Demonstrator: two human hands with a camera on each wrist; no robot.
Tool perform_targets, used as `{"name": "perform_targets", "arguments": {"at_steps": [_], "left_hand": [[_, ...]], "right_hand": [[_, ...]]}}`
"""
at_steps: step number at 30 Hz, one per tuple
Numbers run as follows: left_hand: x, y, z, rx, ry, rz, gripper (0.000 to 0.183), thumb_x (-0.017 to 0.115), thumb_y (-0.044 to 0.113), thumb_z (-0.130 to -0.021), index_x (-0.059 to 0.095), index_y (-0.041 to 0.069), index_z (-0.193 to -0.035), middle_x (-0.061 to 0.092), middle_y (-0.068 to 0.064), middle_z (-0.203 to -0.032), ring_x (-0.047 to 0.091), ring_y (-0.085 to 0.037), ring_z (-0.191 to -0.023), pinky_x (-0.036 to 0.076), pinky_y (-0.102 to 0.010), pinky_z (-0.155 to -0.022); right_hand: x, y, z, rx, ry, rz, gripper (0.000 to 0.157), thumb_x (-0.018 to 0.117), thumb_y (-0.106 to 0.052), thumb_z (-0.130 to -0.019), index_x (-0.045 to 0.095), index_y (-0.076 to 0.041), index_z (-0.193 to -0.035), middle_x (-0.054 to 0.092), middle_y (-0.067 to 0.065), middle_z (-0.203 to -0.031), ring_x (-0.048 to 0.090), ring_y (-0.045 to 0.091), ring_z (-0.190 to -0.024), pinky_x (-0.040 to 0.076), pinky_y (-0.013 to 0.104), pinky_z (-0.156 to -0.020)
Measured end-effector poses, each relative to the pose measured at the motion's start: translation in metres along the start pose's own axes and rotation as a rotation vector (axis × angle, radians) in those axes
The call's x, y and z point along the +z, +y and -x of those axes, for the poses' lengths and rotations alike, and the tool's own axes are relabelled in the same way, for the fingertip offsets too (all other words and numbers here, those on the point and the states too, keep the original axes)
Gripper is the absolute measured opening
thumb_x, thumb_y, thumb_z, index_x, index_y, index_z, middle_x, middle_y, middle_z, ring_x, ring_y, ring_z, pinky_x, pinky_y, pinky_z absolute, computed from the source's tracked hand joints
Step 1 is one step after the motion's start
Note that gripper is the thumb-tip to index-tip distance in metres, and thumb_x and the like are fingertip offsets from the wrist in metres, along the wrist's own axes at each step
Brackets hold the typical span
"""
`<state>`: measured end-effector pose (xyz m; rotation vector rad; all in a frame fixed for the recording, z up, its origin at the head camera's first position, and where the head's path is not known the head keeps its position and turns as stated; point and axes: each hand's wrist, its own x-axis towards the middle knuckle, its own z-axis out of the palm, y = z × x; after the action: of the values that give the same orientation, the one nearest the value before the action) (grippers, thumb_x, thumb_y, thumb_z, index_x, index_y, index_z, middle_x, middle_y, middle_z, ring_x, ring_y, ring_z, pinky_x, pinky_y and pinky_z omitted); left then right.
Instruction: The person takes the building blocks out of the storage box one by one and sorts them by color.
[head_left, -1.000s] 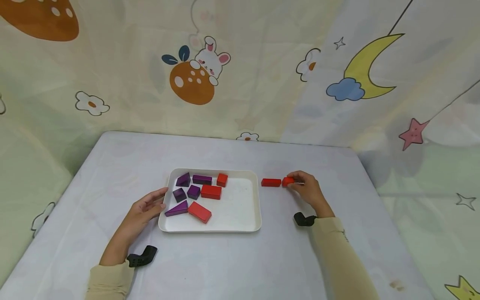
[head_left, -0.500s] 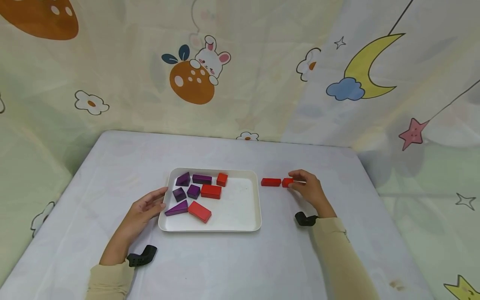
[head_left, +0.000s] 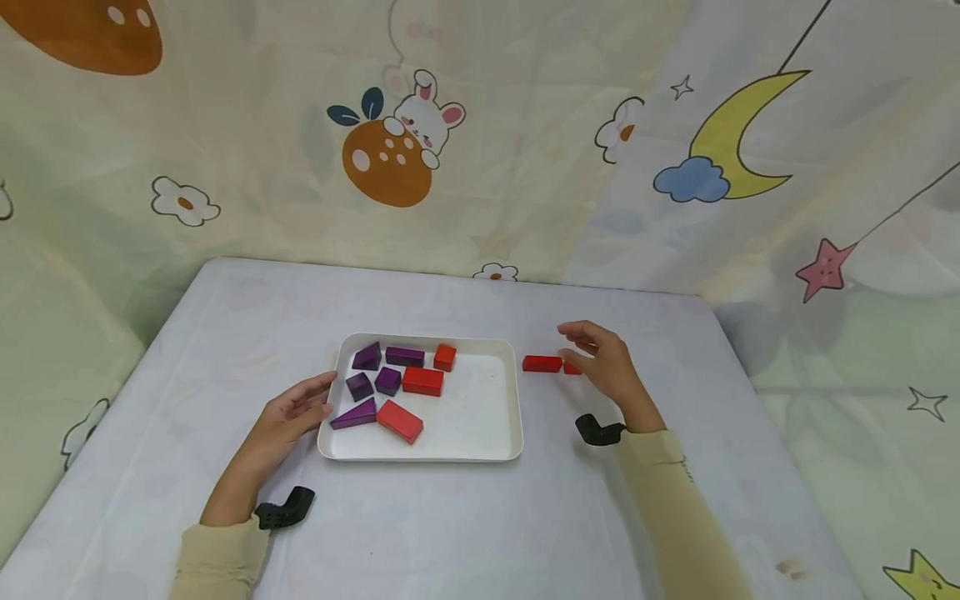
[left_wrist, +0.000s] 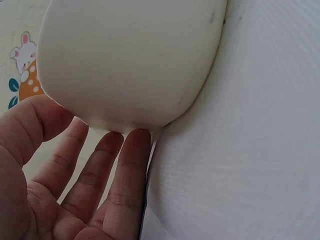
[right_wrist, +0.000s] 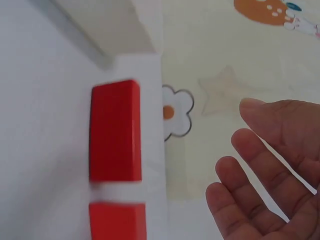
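Note:
A white rectangular tray [head_left: 471,425] lies in the middle of the table. My left hand [head_left: 279,429] touches its left side, and in the left wrist view several fingertips rest against the outer wall [left_wrist: 130,65]. To the right of the tray, a long red block [head_left: 542,363] and a smaller red block [head_left: 572,368] lie in a line with a narrow gap. Above the smaller one, partly covering it in the head view, hovers my right hand [head_left: 611,367]. In the right wrist view its relaxed fingers [right_wrist: 250,147] hold nothing, apart from both red blocks [right_wrist: 114,132].
Inside the tray are several purple blocks, among them a triangular one [head_left: 354,414], on the left, with red blocks [head_left: 423,382] beside them. A white cloth covers the table [head_left: 450,533]. A patterned curtain [head_left: 525,167] hangs behind it.
My right hand has let go of the smaller red block and lifted up and to the left. The left hand stays at the tray.

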<state>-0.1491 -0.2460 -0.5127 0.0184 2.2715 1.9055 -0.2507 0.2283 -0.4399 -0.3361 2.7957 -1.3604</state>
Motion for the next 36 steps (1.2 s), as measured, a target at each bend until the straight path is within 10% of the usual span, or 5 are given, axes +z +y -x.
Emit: {"name": "perform_targets", "arguments": {"at_steps": [11, 18, 26, 36], "left_hand": [[-0.001, 0.002, 0.000, -0.010, 0.016, -0.030, 0.059, 0.064, 0.019, -0.111, 0.045, 0.000, -0.163, 0.045, -0.025, -0.166, 0.057, -0.001, -0.133, 0.050, -0.012, -0.097], [0.000, 0.002, -0.001, -0.002, 0.027, -0.048, 0.058, 0.064, 0.017, -0.110, 0.046, -0.001, -0.162, 0.044, -0.024, -0.166, 0.050, -0.036, -0.148, 0.048, -0.011, -0.097], [0.001, 0.001, 0.000, 0.010, 0.024, -0.019, 0.057, 0.064, 0.016, -0.110, 0.045, -0.002, -0.161, 0.043, -0.026, -0.166, 0.056, 0.003, -0.130, 0.049, -0.012, -0.098], [0.000, 0.001, 0.000, 0.015, 0.018, -0.009, 0.058, 0.064, 0.016, -0.110, 0.045, -0.003, -0.161, 0.043, -0.026, -0.167, 0.056, 0.006, -0.128, 0.049, -0.012, -0.099]], "right_hand": [[0.032, -0.025, -0.015, -0.064, -0.043, -0.098, 0.036, 0.076, 0.001, -0.099, 0.067, 0.008, -0.133, 0.069, 0.027, -0.135, 0.064, 0.043, -0.128, 0.051, 0.051, -0.113], [0.054, -0.038, -0.021, -0.041, -0.079, -0.126, 0.036, 0.076, 0.001, -0.099, 0.068, 0.007, -0.134, 0.070, 0.024, -0.136, 0.066, 0.041, -0.129, 0.054, 0.050, -0.110], [0.084, -0.047, -0.030, -0.013, -0.114, -0.177, 0.035, 0.077, 0.001, -0.099, 0.069, 0.006, -0.133, 0.071, 0.023, -0.134, 0.067, 0.040, -0.126, 0.054, 0.048, -0.110], [0.116, -0.056, -0.036, 0.065, -0.114, -0.151, 0.032, 0.078, -0.002, -0.098, 0.073, 0.002, -0.130, 0.074, 0.018, -0.127, 0.070, 0.035, -0.119, 0.057, 0.044, -0.107]]}}
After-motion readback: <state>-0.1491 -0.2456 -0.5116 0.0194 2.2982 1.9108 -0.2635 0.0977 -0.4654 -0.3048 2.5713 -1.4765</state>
